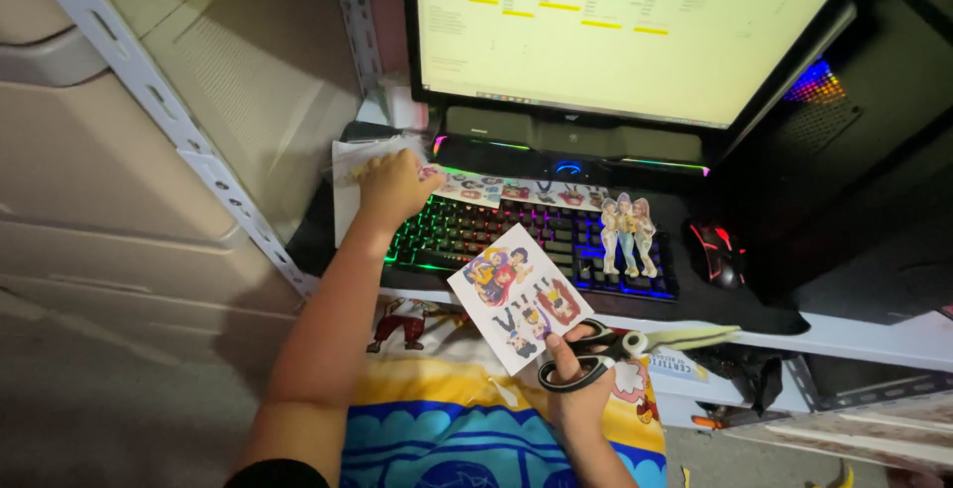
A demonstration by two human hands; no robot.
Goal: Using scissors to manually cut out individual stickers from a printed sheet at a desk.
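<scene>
Right hand (576, 389) is gripping scissors (606, 349) and sticker sheet (518, 294) – sheet could slip; left hand (392, 188) is closing on a cut-out strip (516, 190) by the keyboard (526, 240)

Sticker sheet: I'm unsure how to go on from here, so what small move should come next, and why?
Probably bring the left hand back to steady the sticker sheet. The right hand alone pinches the sheet together with the scissors, so the blades cannot work freely, while the left hand rests on a clear packet beside the keyboard.
</scene>
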